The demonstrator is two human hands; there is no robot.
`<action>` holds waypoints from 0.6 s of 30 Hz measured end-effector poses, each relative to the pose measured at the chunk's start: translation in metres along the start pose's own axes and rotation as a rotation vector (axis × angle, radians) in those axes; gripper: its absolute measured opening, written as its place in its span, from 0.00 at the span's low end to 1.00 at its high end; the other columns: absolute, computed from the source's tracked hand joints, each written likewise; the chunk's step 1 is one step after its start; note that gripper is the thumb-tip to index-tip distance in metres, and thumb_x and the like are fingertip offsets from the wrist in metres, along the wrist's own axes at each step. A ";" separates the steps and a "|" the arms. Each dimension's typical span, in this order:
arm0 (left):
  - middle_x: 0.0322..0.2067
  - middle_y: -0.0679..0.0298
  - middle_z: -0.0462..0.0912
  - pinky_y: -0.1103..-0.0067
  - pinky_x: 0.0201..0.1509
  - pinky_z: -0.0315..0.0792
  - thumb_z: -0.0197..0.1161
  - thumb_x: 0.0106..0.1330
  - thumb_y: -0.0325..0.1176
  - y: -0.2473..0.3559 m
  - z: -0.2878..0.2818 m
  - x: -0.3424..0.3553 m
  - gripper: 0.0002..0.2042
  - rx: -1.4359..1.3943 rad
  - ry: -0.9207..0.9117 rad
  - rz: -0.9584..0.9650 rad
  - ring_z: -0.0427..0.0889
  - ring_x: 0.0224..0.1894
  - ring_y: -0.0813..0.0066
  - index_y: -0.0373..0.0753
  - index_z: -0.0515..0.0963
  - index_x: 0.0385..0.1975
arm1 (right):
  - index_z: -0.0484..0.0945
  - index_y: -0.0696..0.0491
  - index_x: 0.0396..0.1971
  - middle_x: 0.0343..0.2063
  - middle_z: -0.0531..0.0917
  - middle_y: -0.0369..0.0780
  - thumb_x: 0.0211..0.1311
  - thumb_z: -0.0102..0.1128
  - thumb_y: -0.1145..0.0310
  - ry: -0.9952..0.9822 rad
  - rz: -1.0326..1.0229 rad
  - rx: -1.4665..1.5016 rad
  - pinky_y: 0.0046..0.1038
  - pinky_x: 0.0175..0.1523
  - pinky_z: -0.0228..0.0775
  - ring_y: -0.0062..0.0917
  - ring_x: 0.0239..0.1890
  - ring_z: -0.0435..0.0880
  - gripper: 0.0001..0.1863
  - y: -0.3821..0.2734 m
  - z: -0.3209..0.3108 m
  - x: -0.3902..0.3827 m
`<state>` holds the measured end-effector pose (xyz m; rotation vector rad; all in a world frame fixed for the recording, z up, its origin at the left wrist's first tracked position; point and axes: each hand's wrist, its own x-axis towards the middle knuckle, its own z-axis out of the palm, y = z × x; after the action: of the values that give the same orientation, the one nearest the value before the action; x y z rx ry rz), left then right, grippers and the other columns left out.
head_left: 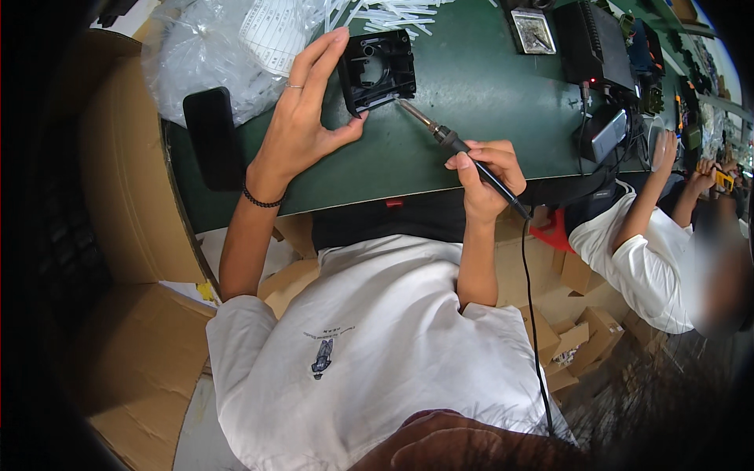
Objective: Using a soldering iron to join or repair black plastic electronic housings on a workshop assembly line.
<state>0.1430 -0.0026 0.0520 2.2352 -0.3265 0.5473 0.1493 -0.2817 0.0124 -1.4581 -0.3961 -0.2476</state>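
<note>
My left hand [308,118] grips a black plastic housing [380,72] by its left side, thumb at the lower corner and fingertips at the upper one. The housing is a squarish open frame with a round opening and moulded posts inside. Between the thumb and fingers of my right hand [488,174] is the black handle of a soldering iron [448,140], its metal tip pointing up and left. That tip meets the lower edge of the housing, where a small pale strip shows. A black cord [531,314] runs down from the handle's rear end.
On the green worktop [463,78], a black phone [214,137] lies by a clear plastic bag [196,47]. Pale thin tubes [400,14] lie behind the housing. At right stand a small metal tray [532,31] and a black power unit [593,47]. Another person [644,235] works further right.
</note>
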 end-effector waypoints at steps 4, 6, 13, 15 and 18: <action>0.70 0.50 0.68 0.66 0.74 0.67 0.79 0.47 0.22 -0.001 0.000 -0.001 0.50 0.006 0.003 -0.004 0.69 0.71 0.53 0.36 0.61 0.74 | 0.81 0.62 0.35 0.35 0.83 0.46 0.55 0.73 0.85 -0.009 -0.009 -0.021 0.24 0.36 0.86 0.27 0.29 0.89 0.10 0.002 0.001 0.000; 0.70 0.50 0.68 0.66 0.74 0.67 0.79 0.47 0.22 -0.001 0.000 -0.001 0.50 0.010 0.001 -0.008 0.69 0.71 0.53 0.36 0.61 0.74 | 0.82 0.61 0.34 0.34 0.84 0.46 0.53 0.74 0.84 0.006 -0.011 -0.045 0.23 0.35 0.85 0.26 0.29 0.89 0.10 0.002 0.000 0.000; 0.70 0.51 0.68 0.66 0.74 0.67 0.79 0.47 0.22 -0.002 0.000 -0.001 0.49 0.001 0.010 -0.002 0.69 0.71 0.54 0.36 0.62 0.74 | 0.82 0.60 0.33 0.34 0.85 0.46 0.51 0.76 0.83 0.005 0.031 -0.053 0.22 0.36 0.83 0.25 0.31 0.88 0.11 0.001 0.000 -0.002; 0.70 0.51 0.68 0.67 0.74 0.67 0.79 0.46 0.22 -0.002 0.000 -0.001 0.49 -0.004 0.012 -0.002 0.69 0.71 0.54 0.35 0.62 0.74 | 0.83 0.59 0.33 0.34 0.85 0.45 0.50 0.77 0.83 0.019 0.005 -0.093 0.22 0.36 0.82 0.25 0.32 0.88 0.11 0.002 -0.001 -0.001; 0.70 0.51 0.67 0.67 0.74 0.67 0.78 0.46 0.22 -0.002 0.000 -0.001 0.49 -0.002 0.011 0.004 0.69 0.71 0.54 0.35 0.62 0.74 | 0.83 0.59 0.33 0.34 0.86 0.45 0.50 0.77 0.82 0.019 -0.014 -0.105 0.21 0.36 0.81 0.24 0.32 0.88 0.11 0.003 -0.001 -0.001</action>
<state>0.1433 -0.0014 0.0500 2.2289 -0.3263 0.5610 0.1496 -0.2824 0.0092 -1.5553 -0.3829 -0.2969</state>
